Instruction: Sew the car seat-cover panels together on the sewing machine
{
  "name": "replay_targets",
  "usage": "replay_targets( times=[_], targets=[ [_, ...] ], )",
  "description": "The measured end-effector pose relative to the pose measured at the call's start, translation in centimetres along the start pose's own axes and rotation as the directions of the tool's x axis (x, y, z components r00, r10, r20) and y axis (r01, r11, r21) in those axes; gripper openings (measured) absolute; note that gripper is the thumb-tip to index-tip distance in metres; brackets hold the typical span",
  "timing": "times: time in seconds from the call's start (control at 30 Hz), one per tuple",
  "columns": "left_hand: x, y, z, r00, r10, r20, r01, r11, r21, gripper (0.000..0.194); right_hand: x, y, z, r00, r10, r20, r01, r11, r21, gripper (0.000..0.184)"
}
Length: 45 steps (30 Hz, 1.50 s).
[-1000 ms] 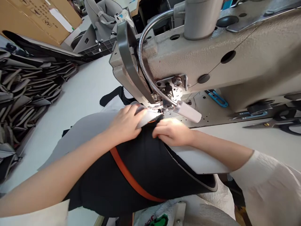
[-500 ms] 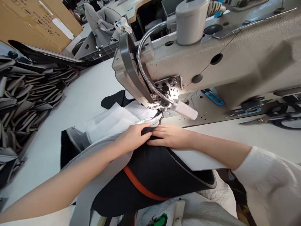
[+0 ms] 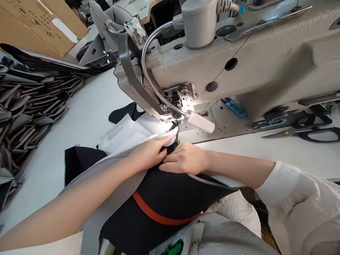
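Note:
A black fabric piece with an orange stripe [image 3: 170, 198] hangs over the table's front edge, joined at its upper end to grey and white mesh fabric [image 3: 152, 124]. Its edge lies under the needle area of a sewing machine [image 3: 175, 106], lit by a small lamp [image 3: 199, 121]. My left hand [image 3: 148, 152] pinches the layered edge just in front of the presser foot, thumb on top. Close beside it, my right hand [image 3: 186, 158] has its fingers curled on the black fabric, gripping it; the fingertips are partly hidden.
Blue thread snips [image 3: 233, 107] lie on the machine bed. Black-handled scissors [image 3: 305, 132] rest on the table at the right. Stacked grey and black pieces [image 3: 34, 106] fill the left side. Behind stand a cardboard box [image 3: 39, 28] and a grey crate [image 3: 103, 58].
My right hand has gone from lying flat with fingers stretched to curled around the black fabric, which is now pulled up and folded more. The camera view has shifted slightly.

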State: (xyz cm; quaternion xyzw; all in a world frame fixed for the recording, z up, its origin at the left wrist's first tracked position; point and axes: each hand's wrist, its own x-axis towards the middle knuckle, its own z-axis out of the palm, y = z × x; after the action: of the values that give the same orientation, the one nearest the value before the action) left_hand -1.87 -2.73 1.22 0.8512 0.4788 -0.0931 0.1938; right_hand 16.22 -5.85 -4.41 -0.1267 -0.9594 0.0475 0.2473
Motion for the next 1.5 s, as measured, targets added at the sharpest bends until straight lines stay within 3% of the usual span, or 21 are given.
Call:
replay_targets(
  times=[0.1, 0.23, 0.33, 0.47, 0.63, 0.77, 0.9, 1.03, 1.23, 1.4, 1.5],
  targets=[
    [0.4, 0.8, 0.3, 0.998, 0.06, 0.021, -0.062, 0.99, 0.127, 0.048, -0.8, 0.6, -1.9, 0.997, -0.038, 0.073, 0.028, 0.99, 0.142, 0.031],
    [0.5, 1.0, 0.7, 0.998, 0.07, -0.007, -0.069, 0.993, 0.097, 0.045, -2.4, 0.7, -1.1, 0.995, -0.037, 0.092, 0.017, 0.977, 0.211, 0.042],
    [0.5, 0.8, 1.1, 0.996, 0.078, -0.035, -0.074, 0.991, 0.111, 0.043, -3.0, 0.2, 0.3, 0.995, -0.027, 0.099, 0.012, 0.987, 0.158, 0.05],
    [1.0, 1.2, 1.4, 0.995, 0.086, -0.054, -0.073, 0.976, 0.204, 0.043, -3.5, 0.0, 0.9, 0.997, 0.047, 0.062, -0.049, 0.998, 0.039, 0.036],
    [2.9, 2.2, 0.7, 0.996, -0.078, 0.049, 0.063, 0.966, 0.251, 0.046, -4.2, 1.3, 0.8, 0.995, 0.083, 0.061, -0.08, 0.996, -0.047, 0.037],
    [4.0, 2.2, 0.1, 0.988, -0.128, 0.085, 0.105, 0.965, 0.239, 0.045, -4.4, 2.1, 0.7, 0.989, 0.14, 0.039, -0.137, 0.988, -0.066, 0.039],
    [3.9, 2.1, 0.3, 0.987, -0.117, 0.111, 0.083, 0.958, 0.274, 0.044, -4.2, 2.0, 0.1, 0.991, 0.119, 0.06, -0.117, 0.992, -0.039, 0.046],
    [3.6, 2.4, 0.4, 0.978, -0.14, 0.153, 0.08, 0.935, 0.346, 0.046, -3.9, 1.5, -0.2, 0.978, 0.197, 0.062, -0.183, 0.965, -0.188, 0.037],
    [4.6, 2.5, -0.3, 0.989, -0.111, 0.094, 0.082, 0.959, 0.27, 0.038, -4.0, 1.6, -0.5, 0.97, 0.199, 0.136, -0.172, 0.967, -0.19, 0.043],
    [5.0, 3.0, 0.3, 0.989, -0.07, 0.13, 0.009, 0.908, 0.419, 0.047, -4.6, 2.5, -0.3, 0.967, 0.243, 0.082, -0.226, 0.958, -0.177, 0.045],
    [3.9, 4.2, 1.4, 0.995, -0.057, 0.083, 0.007, 0.86, 0.51, 0.051, -5.0, 2.7, -0.5, 0.967, 0.234, 0.101, -0.216, 0.963, -0.158, 0.05]
  ],
)
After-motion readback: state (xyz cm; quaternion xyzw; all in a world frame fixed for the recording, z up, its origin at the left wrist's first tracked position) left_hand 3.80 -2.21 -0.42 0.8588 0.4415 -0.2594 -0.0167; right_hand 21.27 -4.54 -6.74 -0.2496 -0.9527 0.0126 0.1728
